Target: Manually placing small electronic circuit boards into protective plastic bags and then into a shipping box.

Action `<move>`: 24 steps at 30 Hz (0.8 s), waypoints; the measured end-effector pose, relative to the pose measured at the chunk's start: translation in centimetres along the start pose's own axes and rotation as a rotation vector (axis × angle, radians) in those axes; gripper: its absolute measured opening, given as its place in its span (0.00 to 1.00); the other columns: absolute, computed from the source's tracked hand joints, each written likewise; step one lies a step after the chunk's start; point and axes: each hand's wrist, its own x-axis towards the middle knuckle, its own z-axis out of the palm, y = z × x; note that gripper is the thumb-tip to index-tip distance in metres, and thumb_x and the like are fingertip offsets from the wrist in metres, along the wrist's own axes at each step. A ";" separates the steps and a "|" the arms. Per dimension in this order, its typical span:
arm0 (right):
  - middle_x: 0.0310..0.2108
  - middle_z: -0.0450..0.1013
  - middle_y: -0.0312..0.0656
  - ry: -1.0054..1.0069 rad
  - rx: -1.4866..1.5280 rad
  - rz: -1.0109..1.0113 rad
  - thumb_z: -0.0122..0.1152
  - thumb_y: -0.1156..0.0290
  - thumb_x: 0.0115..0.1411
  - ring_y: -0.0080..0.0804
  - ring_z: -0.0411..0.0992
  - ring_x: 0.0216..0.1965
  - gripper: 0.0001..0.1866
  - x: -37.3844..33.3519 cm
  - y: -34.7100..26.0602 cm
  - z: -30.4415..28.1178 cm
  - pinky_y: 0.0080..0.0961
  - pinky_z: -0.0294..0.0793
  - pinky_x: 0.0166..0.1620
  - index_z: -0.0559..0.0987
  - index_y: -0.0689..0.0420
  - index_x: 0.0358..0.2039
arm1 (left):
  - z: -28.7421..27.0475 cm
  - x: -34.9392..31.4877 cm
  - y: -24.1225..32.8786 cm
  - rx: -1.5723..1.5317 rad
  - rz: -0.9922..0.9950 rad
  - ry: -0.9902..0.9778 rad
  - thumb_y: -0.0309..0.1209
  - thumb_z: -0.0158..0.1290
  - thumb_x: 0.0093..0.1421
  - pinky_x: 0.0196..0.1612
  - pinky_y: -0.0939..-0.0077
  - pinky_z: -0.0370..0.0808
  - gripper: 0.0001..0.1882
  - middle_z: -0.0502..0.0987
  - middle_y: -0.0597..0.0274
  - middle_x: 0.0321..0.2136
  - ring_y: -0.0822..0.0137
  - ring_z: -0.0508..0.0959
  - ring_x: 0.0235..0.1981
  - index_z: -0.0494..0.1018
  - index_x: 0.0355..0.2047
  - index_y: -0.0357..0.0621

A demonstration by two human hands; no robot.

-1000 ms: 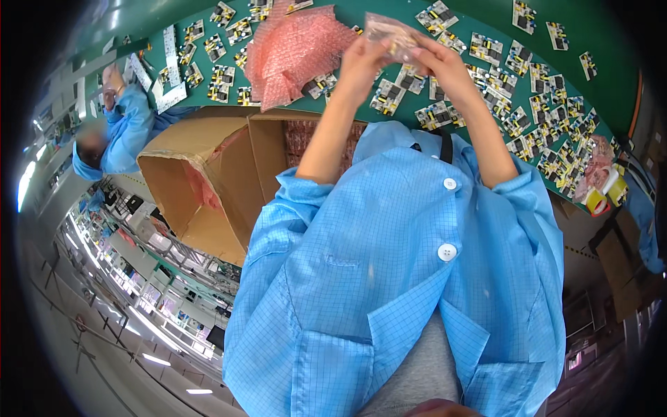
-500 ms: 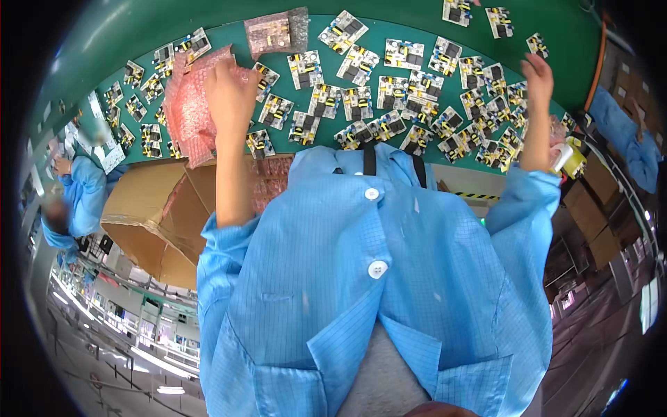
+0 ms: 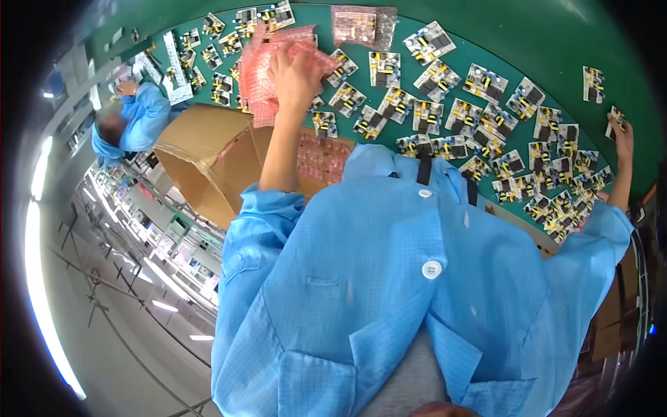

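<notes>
My left hand (image 3: pixel 294 82) lies on a bunch of pink bubble-wrap bags (image 3: pixel 257 76), its bent fingers gripping the crumpled plastic. Far out at the right, my right hand (image 3: pixel 624 139) is closed on the near edge of a small circuit board (image 3: pixel 615 117) with yellow and black parts. Another circuit board (image 3: pixel 593 84) lies just beyond it, apart from the hand. Many similar boards (image 3: pixel 484 83) are spread over the green table (image 3: pixel 549 76) between my hands, and some overlap. The fingertips of my right hand are partly hidden by the board.
A wrapped board in clear bubble wrap (image 3: pixel 363 26) lies at the far middle. Below the table's near edge stands an opened cardboard box (image 3: pixel 201 149), beside pink-wrapped packs (image 3: pixel 323 156). A co-worker in a blue sleeve (image 3: pixel 147 115) sits at the left, near white strips (image 3: pixel 177 69).
The view has swung, shifting the table contents rightward and tilting them. My right hand, empty before, now grips a circuit board. My left hand stays on the pink bags.
</notes>
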 end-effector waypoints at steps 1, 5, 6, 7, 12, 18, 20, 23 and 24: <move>0.49 0.74 0.45 -0.020 0.034 0.007 0.72 0.48 0.51 0.31 0.73 0.48 0.43 -0.4 -1.7 -0.3 0.27 0.71 0.53 0.69 0.67 0.57 | 0.0 -0.2 -0.1 -0.003 -0.006 0.019 0.34 0.61 0.49 0.57 0.45 0.60 0.12 0.73 0.49 0.51 0.48 0.67 0.56 0.79 0.34 0.47; 0.51 0.73 0.43 0.093 0.264 -0.125 0.70 0.49 0.53 0.31 0.73 0.49 0.40 -7.2 -12.2 0.8 0.27 0.69 0.54 0.69 0.57 0.61 | -1.7 0.8 0.2 -0.060 0.026 0.067 0.34 0.61 0.48 0.58 0.46 0.59 0.10 0.72 0.51 0.53 0.47 0.66 0.57 0.76 0.30 0.46; 0.51 0.73 0.44 0.070 0.367 -0.151 0.70 0.50 0.54 0.30 0.73 0.49 0.39 -8.9 -14.5 0.8 0.26 0.70 0.53 0.69 0.56 0.61 | -2.3 1.3 0.7 -0.063 0.046 0.067 0.34 0.61 0.48 0.58 0.46 0.59 0.10 0.72 0.51 0.53 0.47 0.66 0.57 0.76 0.30 0.46; 0.50 0.73 0.43 0.016 0.421 -0.186 0.69 0.52 0.55 0.30 0.73 0.49 0.36 -10.0 -16.6 1.7 0.26 0.71 0.51 0.70 0.54 0.61 | -2.7 2.1 1.7 -0.205 0.056 0.136 0.33 0.61 0.47 0.58 0.48 0.59 0.10 0.72 0.51 0.52 0.47 0.67 0.56 0.75 0.29 0.45; 0.43 0.74 0.39 0.008 0.479 -0.306 0.71 0.50 0.53 0.26 0.72 0.41 0.34 -9.3 -24.0 12.2 0.22 0.72 0.43 0.73 0.60 0.52 | -3.6 8.5 11.1 -0.659 0.090 0.183 0.28 0.60 0.49 0.59 0.54 0.62 0.08 0.73 0.47 0.51 0.48 0.68 0.54 0.72 0.28 0.43; 0.33 0.75 0.43 0.178 0.572 -0.168 0.69 0.68 0.54 0.27 0.75 0.31 0.20 -8.3 -27.5 16.4 0.26 0.76 0.30 0.72 0.63 0.43 | 1.8 18.2 20.3 -1.150 -0.316 -0.119 0.29 0.53 0.60 0.45 0.66 0.72 0.08 0.80 0.55 0.42 0.64 0.77 0.42 0.75 0.34 0.36; 0.42 0.74 0.39 0.143 0.620 -0.164 0.71 0.50 0.54 0.24 0.72 0.41 0.33 -8.2 -24.0 16.5 0.20 0.71 0.43 0.73 0.60 0.52 | 3.8 20.1 22.8 -1.239 -0.459 -0.300 0.30 0.52 0.61 0.41 0.68 0.73 0.09 0.80 0.57 0.40 0.67 0.77 0.40 0.75 0.36 0.36; 0.43 0.74 0.38 -0.014 0.756 -0.077 0.68 0.55 0.59 0.23 0.73 0.43 0.27 -9.4 -23.0 15.2 0.20 0.73 0.46 0.74 0.59 0.51 | 5.9 21.4 22.6 -1.236 -0.647 -0.564 0.30 0.52 0.60 0.42 0.76 0.72 0.16 0.78 0.58 0.42 0.70 0.75 0.41 0.69 0.47 0.36; 0.44 0.75 0.38 -0.077 0.752 -0.093 0.66 0.57 0.61 0.24 0.73 0.44 0.24 -9.8 -23.1 14.4 0.20 0.73 0.47 0.74 0.60 0.51 | 6.4 21.2 22.1 -1.227 -0.650 -0.567 0.30 0.52 0.60 0.42 0.76 0.72 0.16 0.78 0.58 0.42 0.70 0.75 0.41 0.69 0.47 0.36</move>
